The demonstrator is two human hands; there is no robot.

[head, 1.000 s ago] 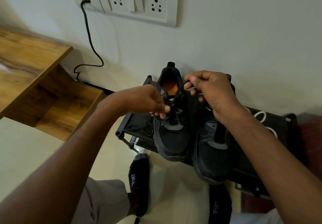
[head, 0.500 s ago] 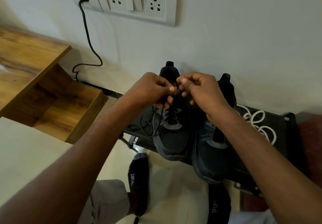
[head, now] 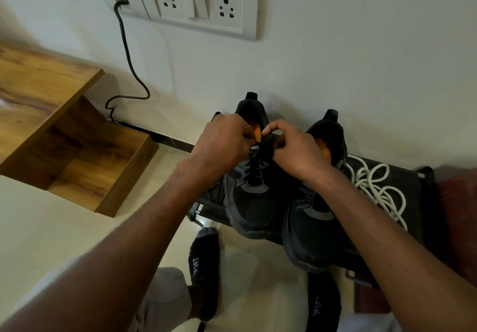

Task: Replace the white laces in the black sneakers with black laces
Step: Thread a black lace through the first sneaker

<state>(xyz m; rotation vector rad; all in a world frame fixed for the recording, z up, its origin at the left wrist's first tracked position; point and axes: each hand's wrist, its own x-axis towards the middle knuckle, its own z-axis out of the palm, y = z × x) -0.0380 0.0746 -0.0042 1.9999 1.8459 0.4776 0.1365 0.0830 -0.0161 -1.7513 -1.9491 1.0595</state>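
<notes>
Presently both hands meet over the throat of the left-hand sneaker (head: 254, 197), which stands on a low black rack (head: 410, 184) with its toe toward the person and its heel against the wall. Its long axis runs near to far, almost parallel to the second sneaker (head: 313, 231) just beside it on the right.

The left hand (head: 222, 142) and right hand (head: 296, 151) are about equally near the top eyelets, one on each side of the tongue, fingertips almost touching. Fingers of both hands are curled in a narrow pinch on the black lace (head: 254, 162). The exact strand ends are hidden under the knuckles, so whether a knot is forming cannot be told.

The lace lies directly below and between the fingers, crossing up the shoe's midline in several rungs. A small pale patch shows just under the left fingertips; its nature is unclear.

The shoe is matte black with grey overlays and an orange insole. The second sneaker's lacing is hidden behind the right forearm. 1 pile of white laces (head: 374, 189) lies loose on the rack, to the right of the pair.

Judgement: lacing on this shoe is near its top. The next pull should run along the shoe's axis toward the heel.
</notes>
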